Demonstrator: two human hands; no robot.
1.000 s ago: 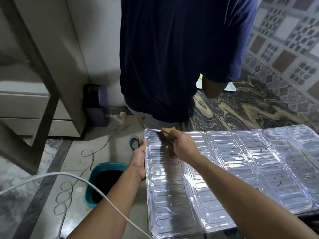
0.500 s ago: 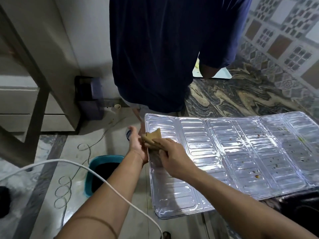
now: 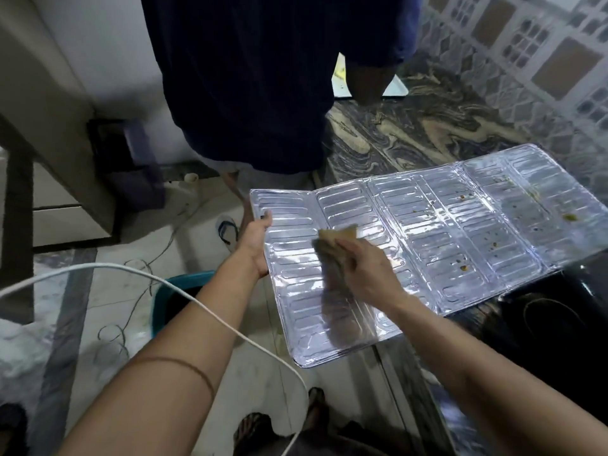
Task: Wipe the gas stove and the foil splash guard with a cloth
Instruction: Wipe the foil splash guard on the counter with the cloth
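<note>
Foil splash guard [image 3: 427, 238], one cloth [image 3: 339, 236]

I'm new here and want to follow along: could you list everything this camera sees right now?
splash guard: one, silver foil, laid flat, left end jutting past the counter, food specks on its right panels
cloth: one, tan, pressed on the guard
stove: one, black, under the guard's right end
counter: one, dark marbled, behind the guard
bucket: one, teal, on the floor
cable: one, white, crossing the left arm
bystander: one, navy shirt, ahead
left hand: gripping the guard's left edge
right hand: holding the cloth
</note>
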